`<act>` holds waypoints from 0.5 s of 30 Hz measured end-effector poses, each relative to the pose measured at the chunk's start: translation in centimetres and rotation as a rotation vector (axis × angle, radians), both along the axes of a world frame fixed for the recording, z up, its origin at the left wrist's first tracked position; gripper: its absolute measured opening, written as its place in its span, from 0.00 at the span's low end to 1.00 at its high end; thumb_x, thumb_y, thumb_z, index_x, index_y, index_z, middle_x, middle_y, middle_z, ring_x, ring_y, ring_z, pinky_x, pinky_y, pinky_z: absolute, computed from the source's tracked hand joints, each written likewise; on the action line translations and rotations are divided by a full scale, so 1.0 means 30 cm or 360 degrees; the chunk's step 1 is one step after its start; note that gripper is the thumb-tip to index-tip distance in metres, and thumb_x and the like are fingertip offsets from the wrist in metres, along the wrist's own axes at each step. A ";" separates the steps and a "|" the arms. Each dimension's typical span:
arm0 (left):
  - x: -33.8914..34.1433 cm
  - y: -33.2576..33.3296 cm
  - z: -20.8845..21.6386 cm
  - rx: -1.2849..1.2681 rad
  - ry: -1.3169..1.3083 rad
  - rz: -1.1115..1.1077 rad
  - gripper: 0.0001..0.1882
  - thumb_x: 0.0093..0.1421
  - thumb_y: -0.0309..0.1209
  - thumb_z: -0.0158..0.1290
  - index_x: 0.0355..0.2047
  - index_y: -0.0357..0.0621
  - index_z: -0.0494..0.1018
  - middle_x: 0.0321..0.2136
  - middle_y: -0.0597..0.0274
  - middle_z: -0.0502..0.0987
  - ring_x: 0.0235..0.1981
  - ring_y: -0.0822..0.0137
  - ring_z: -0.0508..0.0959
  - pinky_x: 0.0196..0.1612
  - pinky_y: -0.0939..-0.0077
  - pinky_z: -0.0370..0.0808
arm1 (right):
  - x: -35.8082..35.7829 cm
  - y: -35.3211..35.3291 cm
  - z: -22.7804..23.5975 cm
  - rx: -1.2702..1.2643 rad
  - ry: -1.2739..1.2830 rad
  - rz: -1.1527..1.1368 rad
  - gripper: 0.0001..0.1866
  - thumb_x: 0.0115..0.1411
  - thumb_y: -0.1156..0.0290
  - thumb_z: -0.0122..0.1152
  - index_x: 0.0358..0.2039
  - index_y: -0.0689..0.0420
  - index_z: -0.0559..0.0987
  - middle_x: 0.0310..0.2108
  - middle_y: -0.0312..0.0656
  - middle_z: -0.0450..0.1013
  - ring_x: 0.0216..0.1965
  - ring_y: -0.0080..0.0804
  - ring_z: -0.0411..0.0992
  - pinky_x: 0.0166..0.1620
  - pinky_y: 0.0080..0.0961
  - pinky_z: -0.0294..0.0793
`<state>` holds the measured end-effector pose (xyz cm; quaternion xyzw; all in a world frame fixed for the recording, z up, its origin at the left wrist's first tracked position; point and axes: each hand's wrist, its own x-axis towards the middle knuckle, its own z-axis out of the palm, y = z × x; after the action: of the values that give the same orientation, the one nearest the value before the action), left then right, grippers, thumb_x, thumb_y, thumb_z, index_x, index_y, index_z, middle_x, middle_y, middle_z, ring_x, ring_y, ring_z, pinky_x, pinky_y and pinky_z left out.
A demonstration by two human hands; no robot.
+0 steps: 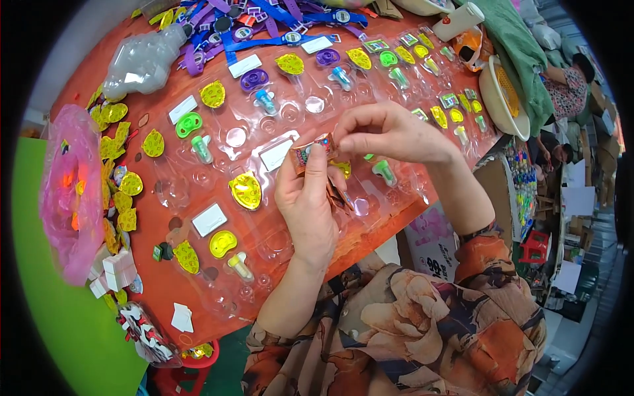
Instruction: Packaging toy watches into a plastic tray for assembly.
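Note:
My left hand (307,204) grips a small shiny orange-brown patterned packet (302,156), thumb pressed on its face. Close at the packet's right edge is my right hand (396,135), its thumb and fingertips pinched; what they hold, if anything, is too small to make out. Beneath both hands lie clear plastic blister trays (274,247). In their hollows sit yellow foil pieces (245,191), white rectangular pieces (276,155), a yellow pacifier-shaped piece (222,243) and small capped tubes (240,266). A green tube (384,173) lies below my right wrist.
Blue and purple toy watches (257,33) heap at the table's far edge, beside a clear plastic container (146,59). Along the left are yellow foil pieces (124,201), a pink plastic bag (72,198) and white boxes (119,269). A cream basin (505,99) and lidded cup (457,21) stand right.

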<state>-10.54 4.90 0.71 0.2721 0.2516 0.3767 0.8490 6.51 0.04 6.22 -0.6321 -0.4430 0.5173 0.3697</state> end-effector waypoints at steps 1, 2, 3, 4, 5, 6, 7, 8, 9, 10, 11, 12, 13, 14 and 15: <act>0.001 0.000 -0.010 0.0029 0.0021 0.0000 0.11 0.70 0.32 0.50 0.49 0.40 0.74 0.30 0.63 0.79 0.21 0.80 0.71 0.21 0.88 0.65 | -0.017 0.003 -0.006 -0.0003 0.0002 0.0004 0.09 0.65 0.69 0.62 0.42 0.60 0.80 0.35 0.33 0.77 0.38 0.18 0.75 0.39 0.18 0.76; 0.002 -0.004 -0.012 0.0027 0.0024 0.0005 0.11 0.70 0.32 0.50 0.49 0.40 0.74 0.30 0.63 0.79 0.21 0.80 0.71 0.21 0.88 0.65 | -0.031 0.008 -0.012 0.0020 0.0143 -0.0171 0.09 0.64 0.70 0.63 0.42 0.60 0.80 0.35 0.33 0.77 0.38 0.18 0.75 0.38 0.19 0.76; 0.003 -0.008 -0.013 -0.0037 0.0037 -0.0022 0.12 0.71 0.33 0.50 0.48 0.40 0.75 0.30 0.63 0.79 0.21 0.81 0.70 0.21 0.88 0.65 | -0.040 0.016 -0.019 0.0043 0.0284 -0.0346 0.09 0.64 0.70 0.63 0.42 0.60 0.80 0.35 0.33 0.77 0.37 0.18 0.75 0.37 0.19 0.76; 0.005 -0.008 -0.015 -0.0099 0.0047 -0.0054 0.12 0.71 0.33 0.50 0.47 0.39 0.77 0.30 0.64 0.79 0.21 0.81 0.70 0.21 0.88 0.65 | -0.042 0.021 -0.032 0.0044 0.0228 -0.0355 0.10 0.64 0.70 0.63 0.43 0.60 0.80 0.34 0.33 0.77 0.37 0.18 0.75 0.36 0.18 0.75; 0.002 -0.005 -0.020 -0.0082 0.0066 -0.0106 0.15 0.72 0.35 0.48 0.52 0.40 0.73 0.31 0.61 0.78 0.21 0.81 0.71 0.21 0.88 0.65 | -0.036 0.022 -0.043 0.0044 0.0227 -0.0353 0.10 0.64 0.70 0.63 0.43 0.60 0.80 0.34 0.33 0.77 0.37 0.18 0.75 0.36 0.18 0.75; 0.003 -0.003 -0.015 -0.0082 0.0066 -0.0104 0.15 0.72 0.35 0.48 0.52 0.40 0.73 0.31 0.61 0.78 0.21 0.81 0.71 0.21 0.88 0.65 | -0.023 0.025 -0.054 0.0022 0.0175 -0.0369 0.09 0.64 0.70 0.63 0.43 0.60 0.80 0.34 0.33 0.77 0.36 0.18 0.74 0.36 0.18 0.74; 0.007 -0.001 -0.008 -0.0113 0.0022 -0.0082 0.17 0.72 0.37 0.47 0.56 0.41 0.70 0.31 0.60 0.78 0.21 0.81 0.71 0.21 0.88 0.66 | -0.006 0.037 -0.068 0.0002 0.0129 -0.0379 0.09 0.64 0.71 0.63 0.43 0.60 0.80 0.33 0.32 0.77 0.35 0.17 0.74 0.36 0.17 0.73; 0.006 0.000 -0.001 -0.0144 -0.0024 -0.0060 0.19 0.73 0.38 0.46 0.59 0.41 0.67 0.31 0.58 0.78 0.21 0.80 0.71 0.21 0.88 0.66 | 0.020 0.063 -0.075 0.0244 0.0125 -0.0373 0.08 0.64 0.70 0.62 0.41 0.59 0.81 0.32 0.31 0.76 0.33 0.16 0.71 0.36 0.16 0.71; 0.000 0.007 -0.004 -0.0127 -0.0005 -0.0089 0.20 0.73 0.40 0.43 0.58 0.40 0.65 0.32 0.56 0.78 0.21 0.78 0.72 0.21 0.87 0.67 | 0.066 0.102 -0.060 0.0284 -0.0113 -0.0433 0.09 0.64 0.68 0.62 0.41 0.59 0.81 0.33 0.32 0.77 0.33 0.16 0.72 0.37 0.17 0.71; -0.014 0.018 -0.016 -0.0128 0.0007 -0.0074 0.20 0.73 0.40 0.43 0.58 0.40 0.65 0.32 0.56 0.78 0.21 0.78 0.72 0.21 0.87 0.67 | 0.116 0.154 -0.053 0.0323 -0.0343 -0.0486 0.10 0.64 0.67 0.61 0.41 0.60 0.81 0.33 0.32 0.77 0.34 0.16 0.72 0.38 0.17 0.71; -0.017 0.025 -0.022 -0.0217 -0.0076 -0.0159 0.19 0.74 0.41 0.43 0.55 0.39 0.66 0.31 0.56 0.77 0.21 0.77 0.73 0.21 0.86 0.68 | 0.178 0.197 -0.069 0.0353 -0.0611 -0.0650 0.13 0.64 0.66 0.61 0.42 0.61 0.81 0.34 0.33 0.78 0.35 0.17 0.73 0.39 0.18 0.72; -0.014 0.027 -0.021 -0.0287 -0.0140 -0.0234 0.19 0.74 0.41 0.42 0.52 0.37 0.67 0.31 0.57 0.77 0.21 0.76 0.73 0.21 0.86 0.68 | 0.249 0.245 -0.105 0.0398 -0.0857 -0.0810 0.15 0.64 0.65 0.60 0.44 0.63 0.81 0.35 0.34 0.79 0.37 0.17 0.74 0.41 0.18 0.73; -0.007 0.024 -0.015 -0.0304 -0.0176 -0.0261 0.18 0.74 0.41 0.41 0.47 0.37 0.69 0.31 0.57 0.77 0.21 0.75 0.73 0.21 0.85 0.69 | 0.339 0.285 -0.153 0.0413 -0.1066 -0.0855 0.16 0.64 0.64 0.60 0.45 0.64 0.81 0.36 0.36 0.80 0.38 0.19 0.75 0.43 0.19 0.73; -0.001 0.022 -0.019 -0.0306 -0.0178 -0.0262 0.18 0.74 0.41 0.41 0.47 0.37 0.69 0.31 0.57 0.77 0.21 0.75 0.73 0.21 0.85 0.69 | 0.403 0.319 -0.195 0.0428 -0.1266 -0.0887 0.17 0.63 0.63 0.61 0.45 0.64 0.81 0.37 0.39 0.81 0.40 0.21 0.76 0.44 0.21 0.74; -0.003 0.027 -0.027 -0.0269 -0.0138 -0.0289 0.18 0.74 0.41 0.41 0.48 0.37 0.69 0.32 0.54 0.77 0.22 0.73 0.74 0.23 0.83 0.69 | 0.417 0.351 -0.208 0.0431 -0.1255 -0.0876 0.17 0.63 0.63 0.61 0.45 0.64 0.81 0.37 0.39 0.81 0.40 0.21 0.76 0.44 0.21 0.74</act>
<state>-10.64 5.71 -0.10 0.2046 0.2199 0.2873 0.9095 19.02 10.56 -0.01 -0.8193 -0.4291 0.0601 0.3756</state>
